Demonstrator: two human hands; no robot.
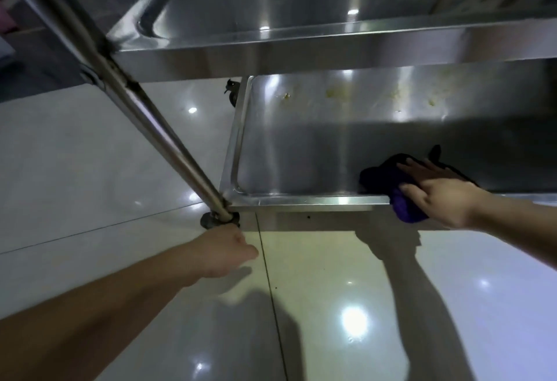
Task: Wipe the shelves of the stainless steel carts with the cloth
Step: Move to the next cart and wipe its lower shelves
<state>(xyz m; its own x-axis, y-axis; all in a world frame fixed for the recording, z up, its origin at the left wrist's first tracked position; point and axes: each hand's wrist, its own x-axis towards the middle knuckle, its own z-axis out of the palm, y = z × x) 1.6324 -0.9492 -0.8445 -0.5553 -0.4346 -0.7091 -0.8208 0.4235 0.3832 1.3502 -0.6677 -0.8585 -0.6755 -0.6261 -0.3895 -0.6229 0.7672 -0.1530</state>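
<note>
Right hand (pixel 434 187) flat, fingers straight, pressing purple cloth (pixel 404 202) at front edge of bottom shelf (pixel 301 151), cloth partly draped over rim. Yellowish stains (pixel 334 92) lie along back edge, ahead-left of hand; shelf long axis runs left-right. Left hand (pixel 223 254) near front-left corner post (pixel 144 112), prob. loosely curled, fingers hidden. Shelf right end cut off.

The lower shelf (pixel 301 151) is brushed steel, smooth with a dull sheen, marked by yellowish dried smears toward the back. The upper shelf (pixel 301 49) and the slanting post (pixel 144 112) are the same bright, reflective metal. The cloth (pixel 401 193) is soft, matt, dark purple fabric with a fuzzy nap. The floor (pixel 346 305) is glossy pale tile, mirroring the lamps.
</note>
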